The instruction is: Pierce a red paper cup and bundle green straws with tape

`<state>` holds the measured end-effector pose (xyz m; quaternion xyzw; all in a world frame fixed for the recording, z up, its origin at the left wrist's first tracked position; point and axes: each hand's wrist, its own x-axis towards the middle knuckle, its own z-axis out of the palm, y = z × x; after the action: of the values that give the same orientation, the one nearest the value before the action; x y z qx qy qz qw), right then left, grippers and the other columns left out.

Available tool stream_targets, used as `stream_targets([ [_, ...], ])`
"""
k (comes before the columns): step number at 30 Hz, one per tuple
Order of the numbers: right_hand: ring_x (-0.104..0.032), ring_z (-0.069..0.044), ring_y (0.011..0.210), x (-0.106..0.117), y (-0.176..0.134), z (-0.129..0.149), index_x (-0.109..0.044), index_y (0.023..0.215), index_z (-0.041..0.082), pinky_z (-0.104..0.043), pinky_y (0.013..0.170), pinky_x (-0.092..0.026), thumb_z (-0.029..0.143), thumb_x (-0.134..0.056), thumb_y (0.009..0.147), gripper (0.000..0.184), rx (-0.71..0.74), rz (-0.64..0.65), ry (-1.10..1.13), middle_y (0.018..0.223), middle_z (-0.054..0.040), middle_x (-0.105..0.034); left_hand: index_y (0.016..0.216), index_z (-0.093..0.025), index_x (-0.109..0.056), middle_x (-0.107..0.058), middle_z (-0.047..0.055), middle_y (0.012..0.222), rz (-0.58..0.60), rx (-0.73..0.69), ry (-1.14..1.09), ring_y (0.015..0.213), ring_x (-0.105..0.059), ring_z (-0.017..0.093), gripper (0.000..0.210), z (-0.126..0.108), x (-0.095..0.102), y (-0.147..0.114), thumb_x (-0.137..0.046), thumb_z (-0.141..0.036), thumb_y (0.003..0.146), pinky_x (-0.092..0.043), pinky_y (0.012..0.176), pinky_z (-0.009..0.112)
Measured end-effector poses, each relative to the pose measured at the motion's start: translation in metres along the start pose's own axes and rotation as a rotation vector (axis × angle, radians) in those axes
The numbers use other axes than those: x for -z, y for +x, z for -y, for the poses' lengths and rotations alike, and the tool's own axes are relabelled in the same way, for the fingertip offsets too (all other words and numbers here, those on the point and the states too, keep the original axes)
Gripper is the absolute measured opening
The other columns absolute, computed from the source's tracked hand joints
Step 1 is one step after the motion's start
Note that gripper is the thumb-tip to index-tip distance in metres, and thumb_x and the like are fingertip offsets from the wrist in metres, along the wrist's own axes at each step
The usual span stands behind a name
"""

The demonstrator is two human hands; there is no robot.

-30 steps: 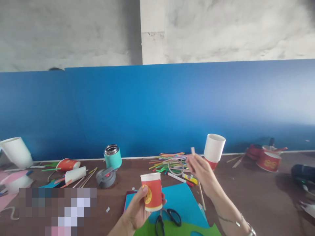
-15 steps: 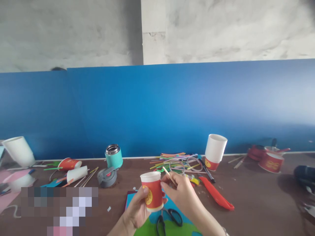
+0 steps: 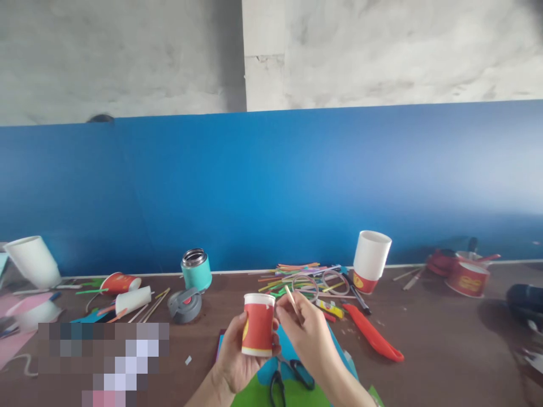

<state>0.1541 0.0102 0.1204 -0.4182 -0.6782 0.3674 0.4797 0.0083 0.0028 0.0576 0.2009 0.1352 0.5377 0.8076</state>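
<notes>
My left hand [image 3: 237, 353] is wrapped around a red paper cup [image 3: 258, 328] with a white rim, held upright above the table. Just right of the cup, my right hand [image 3: 307, 330] pinches a thin wooden stick [image 3: 292, 298] that points up and to the left. A small pale mark shows near the top of the cup's wall. Below both hands lie black-handled scissors [image 3: 278, 387] on blue and green sheets [image 3: 254, 395]. What the right fingertips do behind the stick is partly hidden.
Behind my hands are colourful sticks [image 3: 275, 277], a glue tube [image 3: 331, 308] and stacked cups [image 3: 372, 257]. A red-orange plastic strip [image 3: 373, 333] lies right. At left are a teal flask [image 3: 196, 271], its grey lid [image 3: 185, 306] and tipped cups [image 3: 133, 299]. A blue partition [image 3: 254, 192] stands behind.
The cup has turned in my left hand, so its yellow emblem now faces left and is mostly covered. My right hand has drawn slightly away from the cup, still with the stick.
</notes>
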Motion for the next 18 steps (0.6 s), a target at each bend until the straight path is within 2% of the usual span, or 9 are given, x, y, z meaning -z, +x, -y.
stream_targets([
  [3, -0.057, -0.014, 0.06, 0.005, 0.008, -0.001, -0.052, 0.107, 0.018, -0.024, 0.057, -0.045, 0.033, -0.056, 0.08, 0.032, -0.087, 0.123, 0.255, 0.064, 0.0036, -0.056, 0.094, -0.008, -0.069, -0.072, 0.012, 0.083, 0.04, 0.058, -0.018, 0.07, -0.068, 0.021, 0.039, 0.0, -0.001, 0.001, -0.053, -0.042, 0.081, -0.047, 0.068, 0.03],
  [5, -0.057, -0.013, 0.061, 0.008, 0.011, -0.001, -0.052, 0.113, 0.017, -0.024, 0.058, -0.045, 0.035, -0.06, 0.078, 0.04, -0.113, 0.22, 0.296, 0.063, 0.0044, -0.055, 0.093, -0.009, -0.068, -0.072, 0.011, 0.08, 0.069, 0.083, -0.005, 0.066, -0.068, 0.019, 0.039, 0.0, 0.0, 0.002, -0.05, -0.042, 0.082, -0.046, 0.062, 0.028],
  [8, -0.05, -0.009, 0.051, 0.014, 0.012, 0.0, -0.06, 0.088, 0.015, -0.02, 0.048, -0.038, 0.037, -0.063, 0.075, 0.026, -0.181, 0.337, 0.237, 0.059, 0.0039, -0.055, 0.09, -0.008, -0.068, -0.071, 0.012, 0.076, 0.093, 0.097, 0.059, 0.062, -0.067, 0.019, 0.044, 0.002, 0.003, 0.004, -0.045, -0.045, 0.083, -0.047, 0.057, 0.028],
  [10, -0.042, -0.006, 0.042, 0.018, 0.013, 0.0, -0.058, 0.073, 0.014, -0.018, 0.041, -0.03, 0.038, -0.065, 0.072, 0.025, -0.229, 0.414, 0.206, 0.053, 0.0044, -0.054, 0.089, -0.007, -0.067, -0.07, 0.012, 0.075, 0.106, 0.098, 0.1, 0.059, -0.067, 0.019, 0.046, 0.005, 0.005, 0.005, -0.044, -0.047, 0.084, -0.047, 0.054, 0.027],
  [14, -0.038, -0.004, 0.034, 0.024, 0.013, -0.002, -0.057, 0.07, 0.015, -0.016, 0.037, -0.023, 0.039, -0.065, 0.071, 0.025, -0.302, 0.523, 0.252, 0.043, 0.0069, -0.05, 0.092, -0.005, -0.066, -0.069, 0.011, 0.073, 0.127, 0.101, 0.127, 0.054, -0.066, 0.018, 0.049, 0.007, 0.005, 0.005, -0.043, -0.048, 0.084, -0.046, 0.048, 0.026],
  [18, -0.038, -0.003, 0.031, 0.027, 0.011, -0.002, -0.058, 0.07, 0.015, -0.015, 0.037, -0.022, 0.032, -0.058, 0.076, 0.018, -0.283, 0.57, 0.222, 0.038, 0.0073, -0.05, 0.088, -0.005, -0.066, -0.069, 0.012, 0.073, 0.131, 0.145, 0.12, 0.053, -0.066, 0.018, 0.052, 0.007, 0.007, 0.004, -0.04, -0.05, 0.085, -0.046, 0.048, 0.026],
])
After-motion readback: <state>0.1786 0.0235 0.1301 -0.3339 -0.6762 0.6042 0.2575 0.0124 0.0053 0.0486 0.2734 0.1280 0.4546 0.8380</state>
